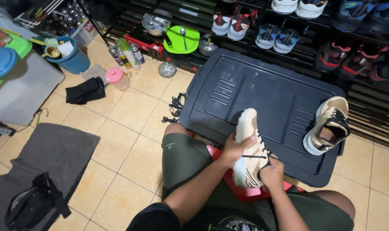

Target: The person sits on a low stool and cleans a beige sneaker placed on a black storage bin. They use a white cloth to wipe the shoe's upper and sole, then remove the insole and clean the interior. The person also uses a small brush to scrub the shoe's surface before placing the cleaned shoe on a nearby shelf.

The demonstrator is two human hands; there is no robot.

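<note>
— What have you got hold of?

— Both hands are on one cream sneaker (248, 147). My left hand (235, 149) wraps its side, fingers curled over the upper, thumb on the near edge. My right hand (271, 173) is closed at the heel end, pinching a black lace (254, 156) that runs taut across the shoe between my two hands.

— Where does the shoe sit?

— It is held up over my lap, toe pointing away from me, its far end above the near edge of a dark plastic lid (254, 96) that lies just beyond my grip.

— And the other shoe?

— Its mate (329, 125) rests on that same lid, off to the right of my right hand and well apart from it, opening turned toward me.

— Anything else close by?

— A loose bundle of black laces (174, 109) lies on the tiled floor (126, 128), beyond my left hand beside the lid. Further out beyond both hands, a rack (365, 85) of shoes lines the wall.
</note>
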